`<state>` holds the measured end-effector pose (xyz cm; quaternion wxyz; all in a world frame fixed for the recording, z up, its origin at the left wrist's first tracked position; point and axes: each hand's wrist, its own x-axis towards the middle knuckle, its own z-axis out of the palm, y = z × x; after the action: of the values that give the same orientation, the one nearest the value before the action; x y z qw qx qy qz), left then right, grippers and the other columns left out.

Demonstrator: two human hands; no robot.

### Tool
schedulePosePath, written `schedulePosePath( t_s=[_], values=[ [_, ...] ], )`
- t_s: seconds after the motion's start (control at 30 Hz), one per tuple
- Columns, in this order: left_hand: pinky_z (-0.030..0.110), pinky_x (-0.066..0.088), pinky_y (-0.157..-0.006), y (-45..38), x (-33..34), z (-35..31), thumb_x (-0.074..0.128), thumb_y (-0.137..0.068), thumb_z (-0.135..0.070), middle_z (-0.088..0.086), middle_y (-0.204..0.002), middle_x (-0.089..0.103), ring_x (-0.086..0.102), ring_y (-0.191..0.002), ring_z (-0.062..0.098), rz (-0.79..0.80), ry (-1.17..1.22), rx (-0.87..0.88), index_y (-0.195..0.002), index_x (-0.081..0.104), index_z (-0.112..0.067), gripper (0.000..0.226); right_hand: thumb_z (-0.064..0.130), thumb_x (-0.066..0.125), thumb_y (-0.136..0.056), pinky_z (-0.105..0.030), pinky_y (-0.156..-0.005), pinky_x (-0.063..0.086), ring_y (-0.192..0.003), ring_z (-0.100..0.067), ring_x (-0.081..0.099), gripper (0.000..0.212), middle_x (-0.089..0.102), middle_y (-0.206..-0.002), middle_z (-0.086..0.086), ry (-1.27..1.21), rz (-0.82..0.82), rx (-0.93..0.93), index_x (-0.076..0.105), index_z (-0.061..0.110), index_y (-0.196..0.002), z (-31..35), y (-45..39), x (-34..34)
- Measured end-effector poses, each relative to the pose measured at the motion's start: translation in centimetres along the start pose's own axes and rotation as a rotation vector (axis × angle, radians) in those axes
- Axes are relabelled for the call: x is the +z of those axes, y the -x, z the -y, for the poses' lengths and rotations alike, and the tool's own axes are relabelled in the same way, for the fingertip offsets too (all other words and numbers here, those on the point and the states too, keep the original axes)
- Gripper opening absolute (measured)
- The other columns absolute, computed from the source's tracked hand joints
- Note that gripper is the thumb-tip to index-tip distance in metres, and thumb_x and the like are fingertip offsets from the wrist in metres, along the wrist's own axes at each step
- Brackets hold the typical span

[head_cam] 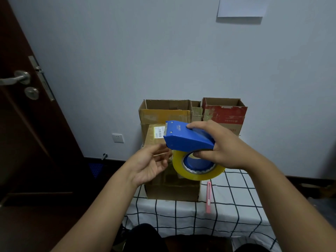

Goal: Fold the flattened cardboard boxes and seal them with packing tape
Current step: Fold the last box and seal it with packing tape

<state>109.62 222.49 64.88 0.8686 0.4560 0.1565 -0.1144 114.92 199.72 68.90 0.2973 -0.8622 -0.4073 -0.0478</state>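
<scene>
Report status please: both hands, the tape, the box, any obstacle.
Right hand grips blue tape dispenser above closed box. Left hand open near tape end, holding nothing visible. Pink cutter beside box, not in the way.

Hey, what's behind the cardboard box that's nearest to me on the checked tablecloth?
Behind the nearest box stand three open boxes against the wall: a large brown box, a narrow box and a red-printed box. The tape dispenser and right hand cover their lower parts.
</scene>
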Motion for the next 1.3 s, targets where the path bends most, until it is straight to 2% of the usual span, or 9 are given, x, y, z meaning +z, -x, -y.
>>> schedulePosePath(
  t_s=[0.23, 0.33, 0.5, 0.73, 0.83, 0.93, 1.03, 1.13, 1.3],
  values=[
    [0.017, 0.050, -0.048, 0.2, -0.4, -0.2, 0.073, -0.069, -0.026, 0.007, -0.075, 0.065, 0.057, -0.056, 0.010, 0.053, -0.047, -0.091, -0.113, 0.059, -0.005, 0.050, 0.032, 0.079, -0.080, -0.033, -0.091, 0.052, -0.106, -0.006, 0.054, 0.075, 0.045, -0.122, 0.018, -0.022, 0.008, -0.002, 0.031, 0.066, -0.127, -0.2, 0.2, 0.1],
    [0.016, 0.049, -0.045, 0.1, -0.8, -0.2, 0.070, -0.072, -0.020, 0.006, -0.072, 0.063, 0.055, -0.051, 0.008, 0.077, -0.065, -0.089, -0.119, 0.055, -0.005, 0.051, 0.030, 0.079, -0.080, -0.032, -0.092, 0.052, -0.107, -0.007, 0.054, 0.075, 0.045, -0.125, 0.016, -0.040, 0.016, 0.006, 0.032, 0.065, -0.127, -0.4, 0.1, 0.3],
    [0.017, 0.048, -0.044, -0.3, -1.5, -0.1, 0.067, -0.074, -0.007, 0.007, -0.074, 0.064, 0.055, -0.051, 0.007, 0.083, -0.089, -0.076, -0.131, 0.050, -0.006, 0.060, 0.030, 0.079, -0.080, -0.022, -0.088, 0.048, -0.106, -0.002, 0.053, 0.075, 0.043, -0.120, 0.024, -0.036, 0.030, 0.007, 0.032, 0.065, -0.127, -0.9, 0.0, 0.7],
    [0.017, 0.047, -0.049, -0.1, -1.5, -0.4, 0.068, -0.072, -0.013, 0.006, -0.078, 0.063, 0.054, -0.057, 0.009, 0.083, -0.126, -0.083, -0.118, 0.060, -0.009, 0.047, 0.030, 0.078, -0.081, -0.020, -0.085, 0.047, -0.104, 0.000, 0.052, 0.073, 0.039, -0.116, 0.033, -0.021, 0.050, 0.012, 0.033, 0.067, -0.125, -1.4, -0.1, 1.0],
    [0.018, 0.045, -0.050, -0.5, -1.4, -0.5, 0.067, -0.079, -0.012, 0.003, -0.073, 0.060, 0.051, -0.059, 0.008, 0.018, -0.216, -0.050, -0.118, 0.061, -0.008, 0.040, 0.031, 0.079, -0.081, -0.025, -0.090, 0.049, -0.107, -0.002, 0.052, 0.073, 0.040, -0.118, 0.031, -0.044, 0.061, 0.032, 0.034, 0.066, -0.127, -1.7, 0.0, 1.1],
    [0.017, 0.045, -0.049, -1.0, -1.3, -0.9, 0.059, -0.092, -0.007, 0.002, -0.066, 0.058, 0.050, -0.056, 0.007, -0.039, -0.248, -0.034, -0.113, 0.062, -0.004, 0.021, 0.029, 0.079, -0.081, -0.032, -0.093, 0.051, -0.107, -0.007, 0.053, 0.073, 0.045, -0.122, 0.017, -0.032, 0.068, 0.065, 0.036, 0.062, -0.130, -2.2, 0.2, 0.9],
    [0.017, 0.045, -0.048, -1.4, -0.9, -1.5, 0.058, -0.092, -0.002, 0.001, -0.062, 0.058, 0.049, -0.055, 0.006, -0.080, -0.332, 0.023, -0.112, 0.063, 0.000, 0.020, 0.028, 0.079, -0.082, -0.032, -0.093, 0.051, -0.105, -0.008, 0.054, 0.073, 0.046, -0.121, 0.013, -0.003, 0.102, 0.081, 0.034, 0.063, -0.128, -2.3, 0.3, 0.5],
    [0.017, 0.046, -0.049, -1.5, -0.4, -2.5, 0.059, -0.092, 0.000, 0.002, -0.061, 0.058, 0.048, -0.057, 0.009, -0.111, -0.495, 0.092, -0.100, 0.068, 0.004, 0.013, 0.028, 0.076, -0.084, -0.032, -0.091, 0.051, -0.102, -0.008, 0.054, 0.072, 0.045, -0.117, 0.015, 0.035, 0.131, 0.081, 0.030, 0.068, -0.122, -2.4, 0.7, -0.1],
    [0.019, 0.044, -0.049, -1.5, -2.4, -5.1, 0.059, -0.094, -0.004, 0.002, -0.060, 0.054, 0.046, -0.056, 0.010, -0.256, -0.643, 0.195, -0.083, 0.066, -0.003, 0.013, 0.028, 0.074, -0.085, -0.035, -0.090, 0.053, -0.100, -0.012, 0.055, 0.073, 0.045, -0.119, 0.012, 0.155, 0.128, 0.113, 0.027, 0.074, -0.117, -3.5, 1.3, -1.9]
  ],
)
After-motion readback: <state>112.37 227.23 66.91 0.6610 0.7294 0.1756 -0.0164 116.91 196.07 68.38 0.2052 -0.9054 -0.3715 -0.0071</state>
